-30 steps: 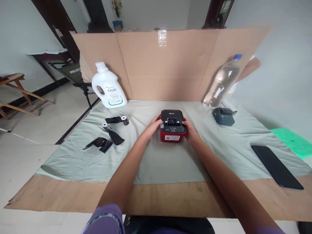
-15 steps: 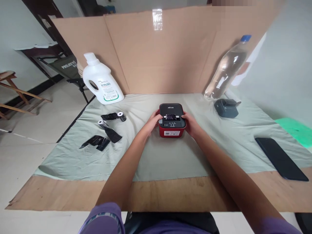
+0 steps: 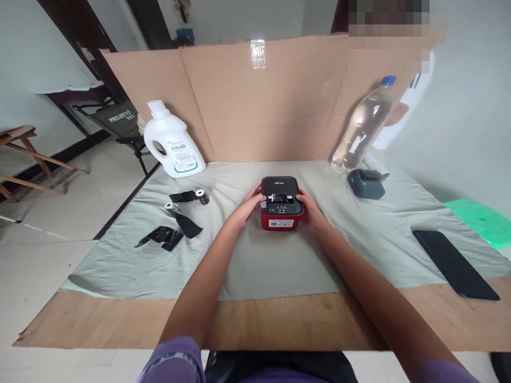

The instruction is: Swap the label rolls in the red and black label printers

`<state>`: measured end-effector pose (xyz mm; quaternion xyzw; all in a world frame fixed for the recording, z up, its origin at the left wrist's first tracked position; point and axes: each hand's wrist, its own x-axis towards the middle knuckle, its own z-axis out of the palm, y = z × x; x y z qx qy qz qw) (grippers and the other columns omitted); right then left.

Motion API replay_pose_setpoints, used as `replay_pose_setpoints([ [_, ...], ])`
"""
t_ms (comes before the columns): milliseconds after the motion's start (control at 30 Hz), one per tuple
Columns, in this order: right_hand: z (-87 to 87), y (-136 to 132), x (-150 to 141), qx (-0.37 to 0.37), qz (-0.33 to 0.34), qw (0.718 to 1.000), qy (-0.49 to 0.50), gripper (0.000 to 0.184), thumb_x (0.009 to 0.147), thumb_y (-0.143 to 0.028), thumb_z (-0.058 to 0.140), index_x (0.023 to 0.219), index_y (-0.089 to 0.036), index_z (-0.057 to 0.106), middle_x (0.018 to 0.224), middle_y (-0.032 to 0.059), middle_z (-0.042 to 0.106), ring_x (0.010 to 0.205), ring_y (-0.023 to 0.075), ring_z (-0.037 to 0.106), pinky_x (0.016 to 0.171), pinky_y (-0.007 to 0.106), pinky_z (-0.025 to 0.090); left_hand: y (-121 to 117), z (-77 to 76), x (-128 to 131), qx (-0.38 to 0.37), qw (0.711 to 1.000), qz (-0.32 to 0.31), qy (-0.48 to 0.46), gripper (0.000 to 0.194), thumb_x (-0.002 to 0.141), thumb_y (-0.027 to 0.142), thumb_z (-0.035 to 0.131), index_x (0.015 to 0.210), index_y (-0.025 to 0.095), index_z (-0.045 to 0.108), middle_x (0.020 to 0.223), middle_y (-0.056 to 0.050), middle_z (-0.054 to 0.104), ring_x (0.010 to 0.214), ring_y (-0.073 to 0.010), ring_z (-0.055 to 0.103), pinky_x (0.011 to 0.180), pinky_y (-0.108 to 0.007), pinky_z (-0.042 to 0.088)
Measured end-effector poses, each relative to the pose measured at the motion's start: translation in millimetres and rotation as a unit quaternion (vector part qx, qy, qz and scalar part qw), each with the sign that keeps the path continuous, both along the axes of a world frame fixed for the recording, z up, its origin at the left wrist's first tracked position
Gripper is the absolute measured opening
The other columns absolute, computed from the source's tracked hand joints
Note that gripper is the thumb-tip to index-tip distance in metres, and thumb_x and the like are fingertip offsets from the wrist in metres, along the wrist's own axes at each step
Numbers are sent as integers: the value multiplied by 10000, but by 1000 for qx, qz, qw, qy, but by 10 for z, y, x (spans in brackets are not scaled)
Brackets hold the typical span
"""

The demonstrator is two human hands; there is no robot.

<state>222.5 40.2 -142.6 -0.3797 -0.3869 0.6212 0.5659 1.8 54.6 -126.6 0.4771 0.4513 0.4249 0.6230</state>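
A small red label printer (image 3: 280, 205) with a black top stands on the pale green cloth (image 3: 275, 255) in the middle of the table. My left hand (image 3: 248, 205) grips its left side and my right hand (image 3: 312, 209) grips its right side, fingers wrapped against the casing. A black strip shows in the slot on its top. To the left lie two small paper rolls (image 3: 203, 196) with black tape tails and a loose black strip (image 3: 162, 235).
A white detergent jug (image 3: 172, 142) stands at the back left, a clear water bottle (image 3: 361, 127) leans at the back right beside a dark grey device (image 3: 366, 184). A black phone (image 3: 453, 263) lies at the right. A cardboard screen (image 3: 263, 101) walls the back. A person stands behind it, right.
Only the camera has shifted up and down slightly. Both hands stay on the printer's sides, and the printer has not visibly moved on the cloth.
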Motion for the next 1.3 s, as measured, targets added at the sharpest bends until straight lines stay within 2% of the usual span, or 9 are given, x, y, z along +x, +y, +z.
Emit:
replay_pose_setpoints([
  [367,-78,-12,24,29,0,1000,-11,485,793,-496,731,1233,-296,686,1284,6,732,1218,263,662,1005,401,546,-42,127,53,34,999,28,32,814,802,271,677,1566,306,400,1628,-70,429,1465,-317,436,1114,-430,438],
  [533,-107,-10,33,44,-6,999,-27,493,809,-515,719,1252,-301,686,1276,8,736,1243,277,648,1028,427,538,29,191,-181,68,991,49,106,596,848,409,673,1417,255,583,1509,-117,565,1409,-341,502,1125,-473,427],
  [600,-125,0,35,44,-11,999,-27,478,815,-503,719,1247,-301,689,1269,6,740,1253,281,643,1049,436,527,52,258,-483,148,954,103,240,511,851,384,672,1342,246,646,1477,-118,590,1411,-353,492,1176,-488,371],
  [667,-145,12,34,45,-17,999,-24,464,819,-493,722,1242,-303,693,1265,3,742,1256,279,643,1077,441,509,49,315,-858,207,867,158,424,529,815,272,694,1342,276,651,1542,-93,528,1488,-385,375,1236,-546,252],
  [733,-163,21,33,47,-17,999,-20,454,827,-486,722,1242,-304,694,1265,0,741,1258,274,642,1106,443,487,28,335,-1213,190,780,173,570,573,776,154,675,1331,295,663,1604,-86,459,1533,-423,260,1234,-653,128],
  [800,-178,25,35,52,-15,998,-15,452,835,-483,720,1248,-304,692,1267,0,741,1267,272,636,1122,444,473,8,316,-1470,152,737,149,641,573,782,97,610,1317,292,679,1552,-103,524,1486,-429,335,1200,-699,112],
  [867,-188,26,40,55,-11,998,-14,456,839,-484,720,1256,-303,688,1274,3,738,1280,272,629,1123,445,474,-4,286,-1604,139,719,136,667,531,815,109,558,1296,284,697,1421,-115,638,1382,-412,462,1177,-671,184],
  [1067,-219,45,49,60,-18,998,-23,473,831,-512,727,1259,-313,689,1289,3,732,1287,271,626,1088,442,509,-72,399,-1621,129,699,126,692,356,805,236,630,1123,320,766,1182,-95,745,1272,-395,547,1158,-616,246],
  [1300,-268,81,60,66,-17,997,-20,478,820,-508,730,1254,-310,685,1272,-2,735,1255,243,635,1089,419,500,-199,634,-1537,21,737,61,673,357,714,192,688,1045,306,761,1056,-64,767,1092,-340,667,1109,-576,327],
])
